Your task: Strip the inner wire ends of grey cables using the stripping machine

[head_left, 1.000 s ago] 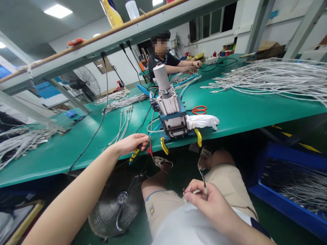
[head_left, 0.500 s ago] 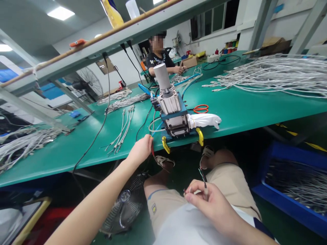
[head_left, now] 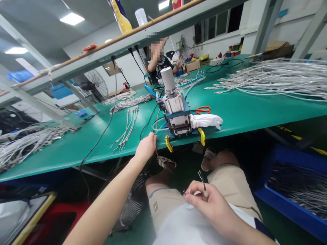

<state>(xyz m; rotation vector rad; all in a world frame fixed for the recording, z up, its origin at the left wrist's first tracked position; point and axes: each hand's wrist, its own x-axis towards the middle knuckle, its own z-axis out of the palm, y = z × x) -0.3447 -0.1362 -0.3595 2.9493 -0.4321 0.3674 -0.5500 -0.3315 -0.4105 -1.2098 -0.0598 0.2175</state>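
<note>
My left hand (head_left: 147, 147) is closed at the table's front edge, just left of the press-like machine (head_left: 176, 112). What its fingers pinch is hidden; a thin red piece (head_left: 156, 148) shows right beside the fingertips. Above my lap, my right hand (head_left: 208, 200) is closed around a cable (head_left: 205, 192). The cable's dark end with thin coloured wires sticks up out of the fingers, and a small dark-red tip pokes out at the thumb. Yellow levers (head_left: 168, 144) stand at the machine's front, and a white glove (head_left: 206, 121) lies against its right side.
Several grey cables (head_left: 129, 129) lie left of the machine on the green table (head_left: 102, 143). Larger cable piles (head_left: 276, 80) spread right and far left. Orange-handled scissors (head_left: 203, 110) lie behind the glove. A blue bin (head_left: 270, 194) and floor fan (head_left: 131, 204) stand below. Another person (head_left: 163, 63) sits opposite.
The view has shifted slightly, so the table and machine appear further right. Across the table, the other person has raised both hands. My two hands keep nearly the same pose.
</note>
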